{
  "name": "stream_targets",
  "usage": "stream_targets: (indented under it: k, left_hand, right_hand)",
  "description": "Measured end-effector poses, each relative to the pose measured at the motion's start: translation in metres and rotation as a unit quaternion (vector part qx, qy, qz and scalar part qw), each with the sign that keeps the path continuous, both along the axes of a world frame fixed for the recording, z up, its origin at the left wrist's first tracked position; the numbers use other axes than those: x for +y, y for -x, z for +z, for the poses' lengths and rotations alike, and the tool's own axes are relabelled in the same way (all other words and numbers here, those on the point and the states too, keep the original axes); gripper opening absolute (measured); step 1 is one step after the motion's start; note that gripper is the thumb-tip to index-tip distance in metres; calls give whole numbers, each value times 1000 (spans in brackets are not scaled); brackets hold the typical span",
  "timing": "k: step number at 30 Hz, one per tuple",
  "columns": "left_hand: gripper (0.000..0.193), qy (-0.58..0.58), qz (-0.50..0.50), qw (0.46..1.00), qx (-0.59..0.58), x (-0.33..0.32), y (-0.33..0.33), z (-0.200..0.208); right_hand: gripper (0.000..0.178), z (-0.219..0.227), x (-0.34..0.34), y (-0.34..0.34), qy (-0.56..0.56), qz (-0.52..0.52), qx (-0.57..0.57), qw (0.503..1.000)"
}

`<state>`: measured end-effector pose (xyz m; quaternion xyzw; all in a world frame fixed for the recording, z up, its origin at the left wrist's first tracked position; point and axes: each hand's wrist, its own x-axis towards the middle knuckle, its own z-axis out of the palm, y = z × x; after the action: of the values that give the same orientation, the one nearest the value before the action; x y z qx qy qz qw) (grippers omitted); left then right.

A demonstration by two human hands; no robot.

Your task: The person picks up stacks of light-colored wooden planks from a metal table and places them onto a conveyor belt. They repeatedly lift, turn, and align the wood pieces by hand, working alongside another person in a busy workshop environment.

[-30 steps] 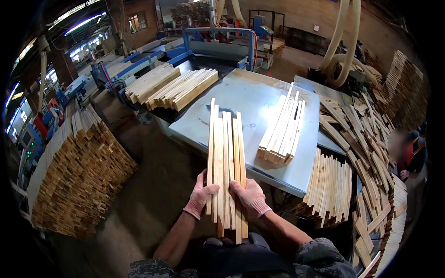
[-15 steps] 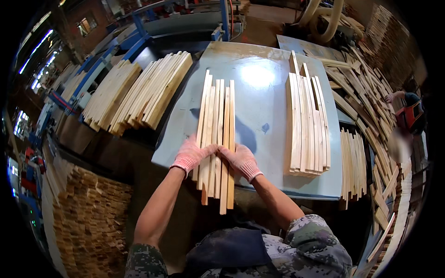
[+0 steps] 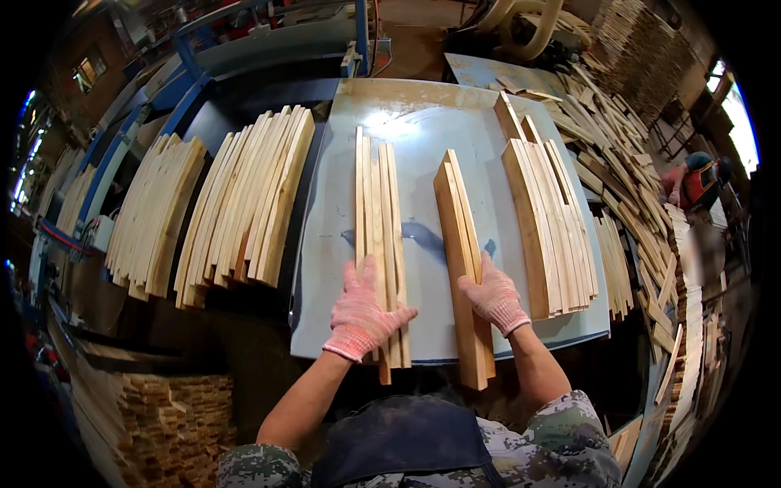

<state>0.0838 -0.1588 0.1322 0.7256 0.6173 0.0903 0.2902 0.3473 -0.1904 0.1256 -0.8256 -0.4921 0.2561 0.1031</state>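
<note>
Holding a narrow set of yellowish wooden strips (image 3: 462,220) at the centre right of the frame, I have their long axis running up the picture, the far ends leaning slightly left. Left of them, a bundle of pale, slender wooden strips (image 3: 376,211) points almost straight up the frame, its far ends uneven. Both lie on a blue-grey, smooth-faced worktop (image 3: 427,321), near ends jutting past its lower edge, a bare gap between them. A thicker bundle of pale wooden strips (image 3: 549,228) sits at the worktop's right side. At the left of the frame, two rows of pale wooden strips (image 3: 248,195) lie on a dark surface below a blue metal machine frame (image 3: 187,53). A heap of loose wooden pieces (image 3: 622,183) fills the upper right, with a person in red and dark clothing (image 3: 701,180) beside it.

My forearms rise from the bottom edge, gloved in pinkish knit. My left hand (image 3: 364,317) lies spread across its bundle, thumb out to the right; my right hand (image 3: 495,299) has thumb and fingers closed about the narrow set.
</note>
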Motion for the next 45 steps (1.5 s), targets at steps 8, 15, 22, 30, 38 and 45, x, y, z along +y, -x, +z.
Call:
stream_targets:
  k: [8,15,22,30,38,45]
  left_hand:
    - [126,-95,-88,974,-187,46,51,-101]
    - [122,60,-151,954,-253,63,65,-66]
    - [114,-24,-141,893,-427,102,212,-12]
    - [107,0,-78,831,-551,152,440,79]
    - [109,128,10,877,-463,229,547,28]
    - [95,138,36,863,-485,253,568,-13]
  right_hand:
    - [73,1,33,103,-184,-3,99,978]
    - [57,-42,41,168,-168,-155,139,963]
    - [45,47,67,328,-270,-67,241,930]
    - [70,82,167,519,-269,113,292,911]
    - [81,38,249,609,-63,109,189,974]
    - [76,64,268,633,62,106,189,974]
